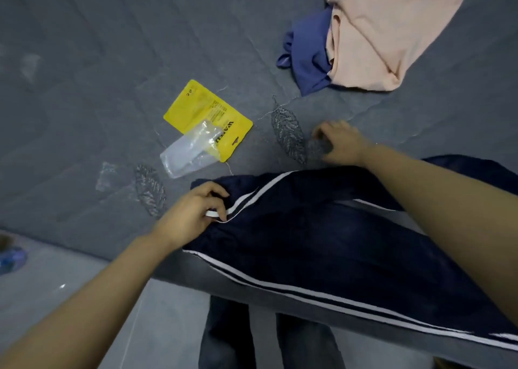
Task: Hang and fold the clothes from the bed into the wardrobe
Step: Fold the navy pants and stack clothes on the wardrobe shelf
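Navy track pants point(322, 237) with white side stripes lie across the near edge of the grey bed cover point(98, 88), one end running off to the lower right. My left hand point(193, 214) pinches the pants' left end at the white stripe. My right hand point(340, 143) is just beyond the pants' far edge, over the bed cover, with fingers loosely curled downward and no garment in it. A peach garment point(384, 38) lies crumpled on top of a blue garment point(305, 57) at the far right of the bed.
A yellow packet point(201, 108) with a clear plastic bag point(187, 153) on it lies on the bed, left of my right hand. The bed's edge runs diagonally below the pants. Below it are grey floor point(56, 279) and my legs point(229, 338).
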`<action>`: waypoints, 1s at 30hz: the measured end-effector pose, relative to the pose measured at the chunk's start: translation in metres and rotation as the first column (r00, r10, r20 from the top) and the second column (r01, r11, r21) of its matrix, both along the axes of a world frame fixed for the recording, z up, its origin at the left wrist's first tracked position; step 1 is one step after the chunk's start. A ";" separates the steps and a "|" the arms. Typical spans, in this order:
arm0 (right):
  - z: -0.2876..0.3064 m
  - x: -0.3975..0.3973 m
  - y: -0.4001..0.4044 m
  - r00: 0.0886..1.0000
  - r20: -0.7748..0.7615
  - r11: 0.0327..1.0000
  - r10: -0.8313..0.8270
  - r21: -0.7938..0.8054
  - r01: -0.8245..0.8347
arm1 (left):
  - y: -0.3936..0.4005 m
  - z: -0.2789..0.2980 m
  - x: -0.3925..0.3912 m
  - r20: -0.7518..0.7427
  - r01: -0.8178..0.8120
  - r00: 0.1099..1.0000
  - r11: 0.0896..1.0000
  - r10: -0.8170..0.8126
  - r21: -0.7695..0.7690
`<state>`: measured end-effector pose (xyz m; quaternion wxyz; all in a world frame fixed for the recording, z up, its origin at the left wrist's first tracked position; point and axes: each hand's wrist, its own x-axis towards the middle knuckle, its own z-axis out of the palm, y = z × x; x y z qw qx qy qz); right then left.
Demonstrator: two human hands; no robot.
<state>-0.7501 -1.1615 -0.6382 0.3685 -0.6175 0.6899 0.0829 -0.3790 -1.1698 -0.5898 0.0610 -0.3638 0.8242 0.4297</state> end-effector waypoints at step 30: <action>0.081 0.056 0.179 0.965 0.071 0.790 -0.251 -0.562 0.246 | 0.017 0.018 -0.003 -0.061 -0.145 0.989 0.891 0.132 -0.429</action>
